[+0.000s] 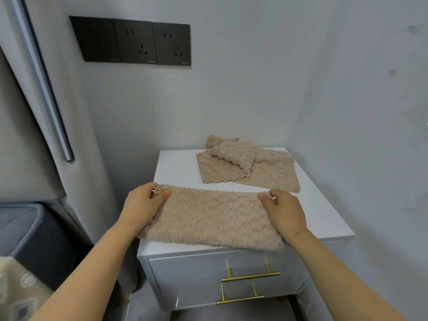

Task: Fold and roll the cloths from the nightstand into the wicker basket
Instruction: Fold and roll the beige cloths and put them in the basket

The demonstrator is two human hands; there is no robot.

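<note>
Closest to you, two brass bar handles (250, 276) cross the glossy drawer fronts of the white nightstand (176, 172). On its front edge lies a beige fluffy cloth (213, 216), spread wide and doubled, its near edge hanging slightly over the front. Your left hand (141, 205) has a pinching grip on the cloth's far left corner, thumb on top, fingers curled under the scalloped edge. Your right hand (283, 210) pinches the far right corner the same way, a thin bracelet (296, 233) at the wrist. Farther back on the nightstand, toward the right wall, more beige cloths (249, 169) lie in a loose pile, one crumpled on top of a flat one. Left of you sits a dark upholstered bed edge (44, 230). Up on the wall, a black socket panel (134, 41).
</note>
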